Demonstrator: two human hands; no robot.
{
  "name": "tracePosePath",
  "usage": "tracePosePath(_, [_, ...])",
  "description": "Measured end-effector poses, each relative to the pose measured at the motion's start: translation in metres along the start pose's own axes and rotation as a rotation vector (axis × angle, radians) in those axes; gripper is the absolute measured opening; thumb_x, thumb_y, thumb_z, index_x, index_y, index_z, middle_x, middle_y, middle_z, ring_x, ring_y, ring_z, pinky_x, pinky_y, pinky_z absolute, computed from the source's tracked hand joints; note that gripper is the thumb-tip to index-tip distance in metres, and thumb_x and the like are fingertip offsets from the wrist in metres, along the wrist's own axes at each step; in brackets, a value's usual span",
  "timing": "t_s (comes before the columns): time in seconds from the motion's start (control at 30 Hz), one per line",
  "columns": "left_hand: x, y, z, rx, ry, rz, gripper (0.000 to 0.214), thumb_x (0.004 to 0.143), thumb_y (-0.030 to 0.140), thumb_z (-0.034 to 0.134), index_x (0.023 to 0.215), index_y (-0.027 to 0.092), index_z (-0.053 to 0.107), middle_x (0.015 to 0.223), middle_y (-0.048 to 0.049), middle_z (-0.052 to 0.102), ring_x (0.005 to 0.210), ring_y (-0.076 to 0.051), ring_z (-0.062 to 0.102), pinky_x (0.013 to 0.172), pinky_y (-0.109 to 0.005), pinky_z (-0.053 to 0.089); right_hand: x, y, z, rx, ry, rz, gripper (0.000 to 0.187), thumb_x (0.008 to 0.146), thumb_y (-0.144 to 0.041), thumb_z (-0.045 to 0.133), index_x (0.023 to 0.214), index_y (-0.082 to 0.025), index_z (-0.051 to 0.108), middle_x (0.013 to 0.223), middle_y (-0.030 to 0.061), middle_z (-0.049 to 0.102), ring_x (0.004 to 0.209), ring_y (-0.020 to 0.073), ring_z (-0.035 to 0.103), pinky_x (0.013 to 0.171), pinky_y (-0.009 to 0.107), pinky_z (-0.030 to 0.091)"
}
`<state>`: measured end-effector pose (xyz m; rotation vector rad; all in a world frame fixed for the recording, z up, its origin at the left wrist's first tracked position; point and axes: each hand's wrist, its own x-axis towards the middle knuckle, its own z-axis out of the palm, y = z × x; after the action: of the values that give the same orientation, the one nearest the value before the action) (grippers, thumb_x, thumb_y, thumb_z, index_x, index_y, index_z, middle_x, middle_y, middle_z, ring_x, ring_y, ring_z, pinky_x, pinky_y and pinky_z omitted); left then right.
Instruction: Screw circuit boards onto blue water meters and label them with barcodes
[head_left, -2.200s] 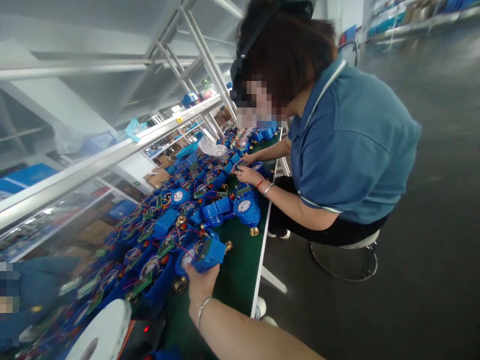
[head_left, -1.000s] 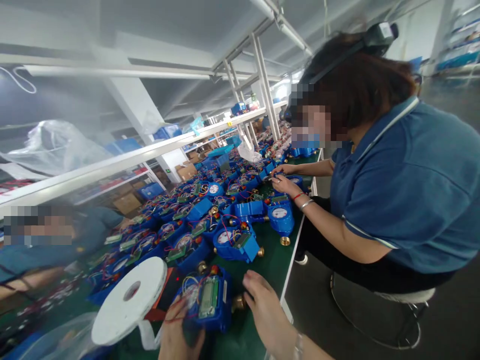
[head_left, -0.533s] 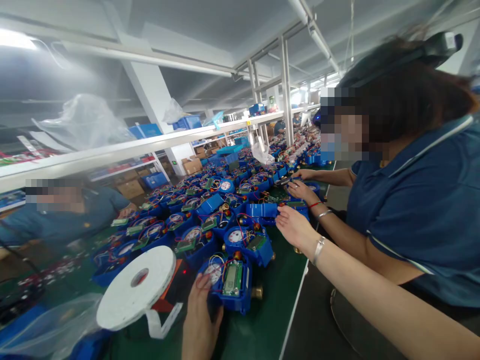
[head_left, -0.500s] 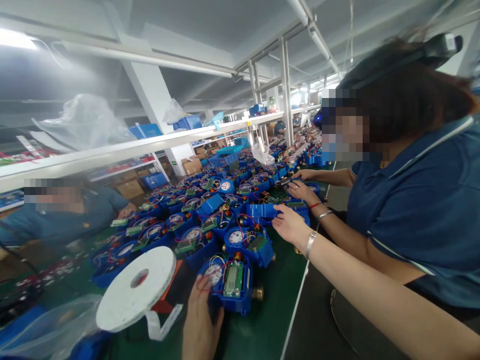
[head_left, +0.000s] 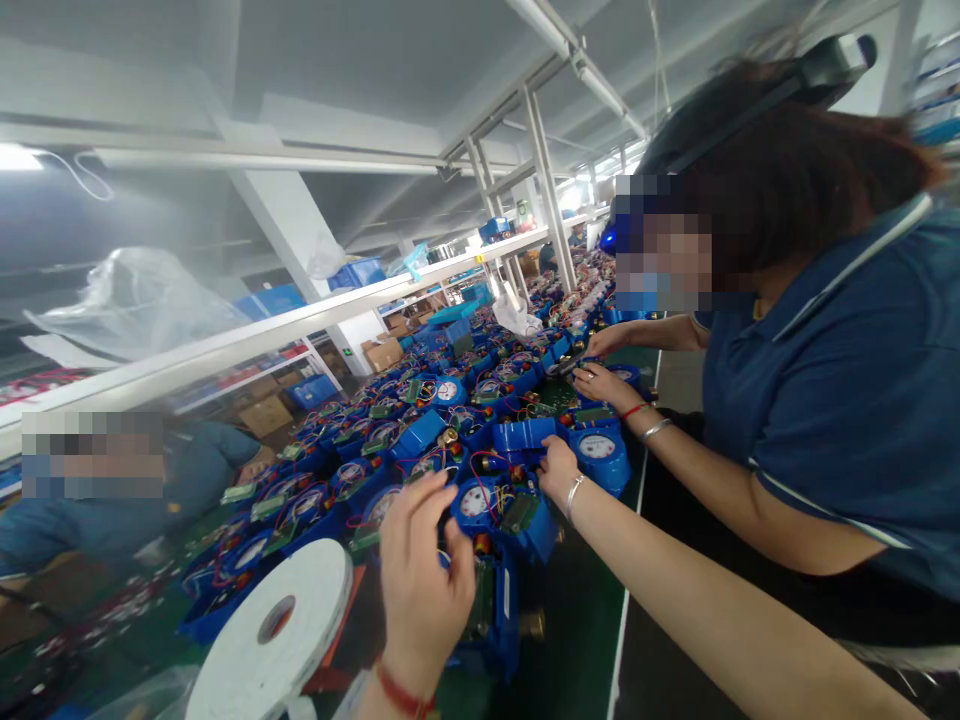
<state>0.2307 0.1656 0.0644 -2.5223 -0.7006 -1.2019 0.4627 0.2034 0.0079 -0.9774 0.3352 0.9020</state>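
Observation:
My left hand (head_left: 424,575), with a red cord at the wrist, is raised in front of a water meter (head_left: 491,620) in a blue housing. Its fingers are curved and apart, and it partly hides that meter's display board. With a silver bracelet on the wrist, my right hand (head_left: 559,470) has its fingers closed at the right end of a blue meter housing (head_left: 523,435). Just below that housing lies another meter (head_left: 474,503) with a white dial, wires and a circuit board. A blue meter (head_left: 598,447) with a round dial sits right of my right hand.
Many blue meters with loose wires (head_left: 352,475) crowd the green bench. A white tape roll (head_left: 274,635) lies at the front left. At the right, a co-worker's hands (head_left: 600,385) work close to mine. Another person (head_left: 172,480) sits across, below a shelf (head_left: 300,322).
My left hand has left the near meter's side and risen in front of it, fingers apart. My right hand has shifted slightly down and left, uncovering a round dial. The view has turned a little.

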Motion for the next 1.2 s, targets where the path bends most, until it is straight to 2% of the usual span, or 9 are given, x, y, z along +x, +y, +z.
tracePosePath(0.1, [0.091, 0.011, 0.046, 0.017, -0.360, 0.109, 0.028, 0.092, 0.015, 0.047, 0.119, 0.019, 0.051, 0.122, -0.0094, 0.057, 0.115, -0.021, 0.055, 0.102, -0.041, 0.045, 0.001, 0.008, -0.007, 0.002, -0.002, 0.004, 0.027, 0.097, -0.031, 0.058, 0.121, -0.019, 0.059, 0.124, 0.0086, 0.060, 0.102, 0.0221, 0.063, 0.086, 0.042, 0.055])
tracePosePath(0.2, [0.148, 0.010, 0.110, 0.067, -0.691, 0.206, 0.032, 0.090, 0.032, 0.060, 0.118, 0.017, 0.057, 0.118, -0.0087, 0.061, 0.106, -0.023, 0.060, 0.091, -0.046, 0.051, 0.002, 0.013, -0.011, 0.004, -0.016, -0.010, 0.026, 0.097, -0.031, 0.058, 0.120, -0.020, 0.059, 0.124, 0.0084, 0.060, 0.102, 0.0216, 0.063, 0.086, 0.041, 0.055])
tracePosePath(0.3, [0.167, 0.009, 0.161, 0.130, -0.929, 0.253, 0.034, 0.090, 0.036, 0.061, 0.118, 0.016, 0.058, 0.118, -0.0088, 0.062, 0.101, -0.022, 0.063, 0.085, -0.044, 0.054, 0.005, 0.015, -0.010, 0.010, -0.054, -0.040, 0.026, 0.097, -0.031, 0.058, 0.120, -0.019, 0.059, 0.123, 0.0083, 0.060, 0.101, 0.0215, 0.063, 0.085, 0.040, 0.055])
tracePosePath(0.4, [0.163, 0.009, 0.186, 0.187, -1.030, 0.288, 0.034, 0.091, 0.035, 0.060, 0.119, 0.016, 0.057, 0.115, -0.0084, 0.062, 0.097, -0.021, 0.064, 0.082, -0.042, 0.055, 0.011, 0.017, -0.007, 0.016, -0.098, -0.073, 0.026, 0.097, -0.031, 0.058, 0.120, -0.019, 0.059, 0.122, 0.0083, 0.061, 0.100, 0.0212, 0.064, 0.084, 0.040, 0.055])
tracePosePath(0.5, [0.152, 0.007, 0.193, 0.243, -1.020, 0.314, 0.039, 0.091, 0.036, 0.059, 0.124, 0.017, 0.054, 0.120, -0.0096, 0.060, 0.101, -0.023, 0.063, 0.085, -0.044, 0.054, 0.019, 0.021, -0.006, 0.013, -0.127, -0.105, 0.026, 0.097, -0.031, 0.058, 0.119, -0.019, 0.059, 0.121, 0.0082, 0.061, 0.099, 0.0213, 0.064, 0.084, 0.040, 0.056])
tracePosePath(0.67, [0.138, 0.002, 0.192, 0.311, -0.973, 0.296, 0.041, 0.091, 0.037, 0.059, 0.126, 0.018, 0.053, 0.123, -0.0102, 0.059, 0.104, -0.024, 0.061, 0.087, -0.046, 0.053, 0.030, 0.029, -0.014, -0.037, -0.164, -0.164, 0.028, 0.096, -0.032, 0.059, 0.120, -0.017, 0.059, 0.121, 0.0083, 0.061, 0.100, 0.0225, 0.063, 0.085, 0.042, 0.055])
tracePosePath(0.93, [0.126, -0.001, 0.187, 0.356, -0.927, 0.225, 0.041, 0.091, 0.038, 0.059, 0.126, 0.017, 0.052, 0.119, -0.0096, 0.060, 0.098, -0.022, 0.063, 0.083, -0.043, 0.055, 0.028, 0.027, -0.022, -0.160, -0.284, -0.253, 0.028, 0.096, -0.032, 0.059, 0.119, -0.016, 0.059, 0.119, 0.0081, 0.062, 0.099, 0.0222, 0.064, 0.084, 0.042, 0.055])
tracePosePath(1.1, [0.126, -0.006, 0.177, 0.384, -0.868, 0.183, 0.044, 0.091, 0.038, 0.059, 0.129, 0.018, 0.050, 0.119, -0.0096, 0.060, 0.097, -0.022, 0.063, 0.082, -0.043, 0.055, 0.005, 0.014, -0.024, -0.300, -0.429, -0.328, 0.024, 0.095, -0.031, 0.061, 0.112, -0.014, 0.062, 0.110, 0.0067, 0.065, 0.093, 0.0203, 0.066, 0.081, 0.040, 0.056])
tracePosePath(1.2, [0.130, -0.012, 0.170, 0.399, -0.821, 0.142, 0.046, 0.091, 0.039, 0.058, 0.131, 0.018, 0.049, 0.118, -0.0097, 0.060, 0.095, -0.022, 0.063, 0.081, -0.043, 0.055, -0.027, -0.010, -0.050, -0.374, -0.538, -0.482, 0.017, 0.083, -0.022, 0.071, 0.098, -0.015, 0.071, 0.094, 0.0065, 0.071, 0.091, 0.0240, 0.067, 0.085, 0.044, 0.054])
